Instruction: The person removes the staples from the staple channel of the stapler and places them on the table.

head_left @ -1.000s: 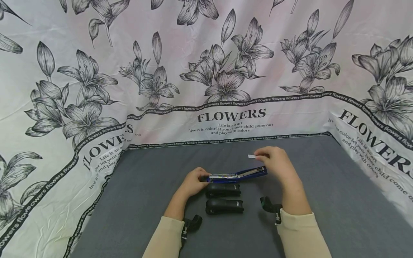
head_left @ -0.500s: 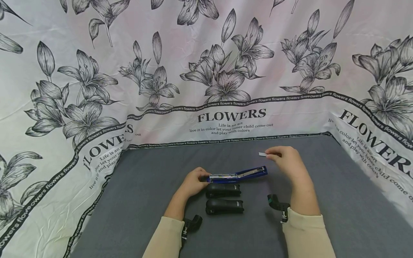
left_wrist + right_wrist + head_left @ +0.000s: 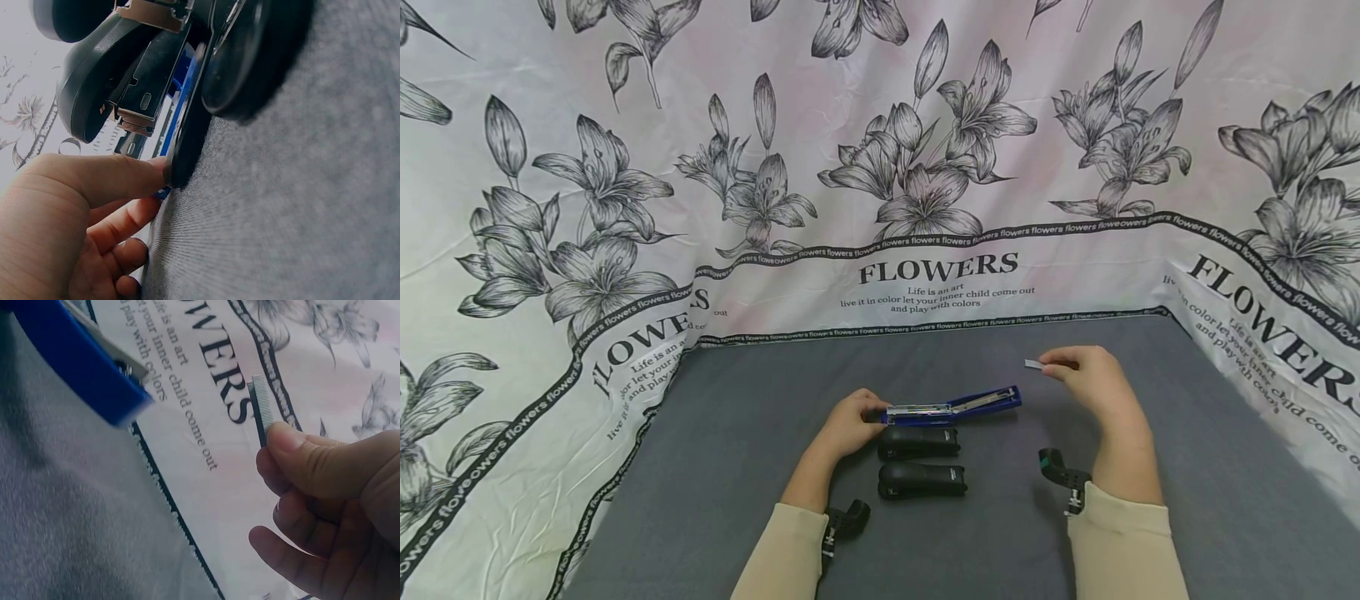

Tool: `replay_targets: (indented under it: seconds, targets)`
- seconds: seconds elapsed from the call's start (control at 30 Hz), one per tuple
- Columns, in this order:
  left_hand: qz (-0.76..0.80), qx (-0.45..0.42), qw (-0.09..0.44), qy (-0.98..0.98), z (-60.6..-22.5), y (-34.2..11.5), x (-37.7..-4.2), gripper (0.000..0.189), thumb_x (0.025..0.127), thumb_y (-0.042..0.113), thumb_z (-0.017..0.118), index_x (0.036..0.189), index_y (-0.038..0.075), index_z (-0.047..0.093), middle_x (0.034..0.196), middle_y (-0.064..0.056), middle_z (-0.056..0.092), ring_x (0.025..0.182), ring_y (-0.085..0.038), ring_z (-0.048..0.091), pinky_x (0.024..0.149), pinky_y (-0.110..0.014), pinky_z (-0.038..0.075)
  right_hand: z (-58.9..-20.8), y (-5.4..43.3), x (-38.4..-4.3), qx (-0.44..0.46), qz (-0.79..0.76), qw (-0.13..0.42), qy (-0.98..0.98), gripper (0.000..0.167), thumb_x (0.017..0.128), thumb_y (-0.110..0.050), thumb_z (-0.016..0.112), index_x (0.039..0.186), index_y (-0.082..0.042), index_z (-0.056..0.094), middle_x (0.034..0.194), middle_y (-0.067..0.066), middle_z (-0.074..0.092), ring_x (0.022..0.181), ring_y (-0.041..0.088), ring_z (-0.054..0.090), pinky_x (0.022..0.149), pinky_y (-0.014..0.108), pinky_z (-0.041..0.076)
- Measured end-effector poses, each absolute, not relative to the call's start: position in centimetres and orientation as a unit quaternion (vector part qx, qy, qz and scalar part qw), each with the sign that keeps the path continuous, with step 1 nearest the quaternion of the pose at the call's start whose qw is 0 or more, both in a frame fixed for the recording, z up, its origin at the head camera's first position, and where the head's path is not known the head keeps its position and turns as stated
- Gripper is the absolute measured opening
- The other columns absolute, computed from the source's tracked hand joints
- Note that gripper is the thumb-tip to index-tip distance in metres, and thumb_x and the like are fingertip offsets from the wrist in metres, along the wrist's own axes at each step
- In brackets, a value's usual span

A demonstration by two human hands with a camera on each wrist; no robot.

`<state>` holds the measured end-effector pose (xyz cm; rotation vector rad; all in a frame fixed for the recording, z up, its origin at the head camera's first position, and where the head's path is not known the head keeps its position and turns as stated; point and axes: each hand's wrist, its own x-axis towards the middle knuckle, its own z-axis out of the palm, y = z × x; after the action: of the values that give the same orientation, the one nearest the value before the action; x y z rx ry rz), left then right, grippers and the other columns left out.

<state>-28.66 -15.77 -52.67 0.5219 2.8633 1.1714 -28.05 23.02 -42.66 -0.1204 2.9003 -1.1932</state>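
A blue stapler (image 3: 988,403) lies swung wide on the grey table, its metal staple channel showing. My left hand (image 3: 850,427) pinches the stapler's left end between thumb and fingers, as the left wrist view shows close up. Up and to the right of the stapler, my right hand (image 3: 1093,379) holds a small strip of staples (image 3: 262,409) between thumb and forefinger; the other fingers curl loosely. Two black staplers (image 3: 919,442) (image 3: 922,481) lie side by side just in front of the blue one, nearer to me.
A white cloth (image 3: 940,292) printed with flowers and lettering hangs behind the grey table (image 3: 737,467) and along both its sides. Each wrist carries a black camera mount (image 3: 850,521).
My right hand has moved to the right, away from the blue stapler, with the staple strip still pinched. The left hand and the staplers have stayed put.
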Motion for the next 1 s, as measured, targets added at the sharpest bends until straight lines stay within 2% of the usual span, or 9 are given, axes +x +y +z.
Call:
replay_targets:
  seconds: [0.3, 0.5, 0.67, 0.9, 1.0]
  targets:
    - [0.376, 0.167, 0.005, 0.912, -52.6, -15.8, -28.6, 0.029, 0.087, 0.009, 0.078, 0.116, 0.009, 0.078, 0.106, 0.003, 0.062, 0.080, -0.015, 0.050, 0.073, -0.033, 0.042, -43.9, 24.6, -28.2, -0.022, -0.378, 0.028, 0.925, 0.029, 0.103, -0.018, 0.064, 0.123, 0.003, 0.070, 0.127, 0.028, 0.063, 0.111, 0.043, 0.058, 0.091, 0.060, 0.046]
    - [0.378, 0.163, 0.006, 0.911, -52.5, -15.8, -28.6, 0.029, 0.087, 0.009, 0.078, 0.116, 0.009, 0.079, 0.105, 0.003, 0.062, 0.081, -0.016, 0.050, 0.074, -0.034, 0.042, -44.8, 25.2, -28.3, -0.016, -0.363, 0.066, 0.929, 0.028, 0.100, -0.018, 0.068, 0.120, 0.002, 0.073, 0.129, 0.030, 0.062, 0.115, 0.046, 0.057, 0.093, 0.062, 0.045]
    - [0.380, 0.163, 0.007, 0.911, -52.4, -15.7, -28.6, 0.029, 0.087, 0.009, 0.079, 0.116, 0.009, 0.079, 0.105, 0.003, 0.062, 0.082, -0.017, 0.051, 0.074, -0.034, 0.042, -45.7, 25.5, -28.7, -0.027, -0.365, 0.096, 0.926, 0.023, 0.096, -0.015, 0.072, 0.111, 0.001, 0.076, 0.121, 0.026, 0.067, 0.114, 0.045, 0.059, 0.095, 0.062, 0.044]
    - [0.378, 0.163, 0.006, 0.911, -52.5, -15.8, -28.6, 0.029, 0.087, 0.009, 0.079, 0.116, 0.009, 0.079, 0.106, 0.003, 0.062, 0.083, -0.017, 0.051, 0.075, -0.034, 0.042, -47.1, 25.5, -29.2, -0.031, -0.363, 0.111, 0.925, 0.018, 0.093, -0.011, 0.075, 0.105, 0.002, 0.078, 0.117, 0.025, 0.069, 0.114, 0.046, 0.059, 0.096, 0.062, 0.043]
    - [0.379, 0.164, 0.007, 0.911, -52.5, -15.8, -28.6, 0.029, 0.087, 0.009, 0.079, 0.116, 0.009, 0.079, 0.106, 0.003, 0.062, 0.083, -0.017, 0.051, 0.075, -0.034, 0.042, -47.5, 25.4, -29.3, -0.029, -0.361, 0.112, 0.926, 0.016, 0.092, -0.011, 0.075, 0.103, 0.001, 0.079, 0.116, 0.025, 0.069, 0.109, 0.042, 0.060, 0.094, 0.060, 0.044]
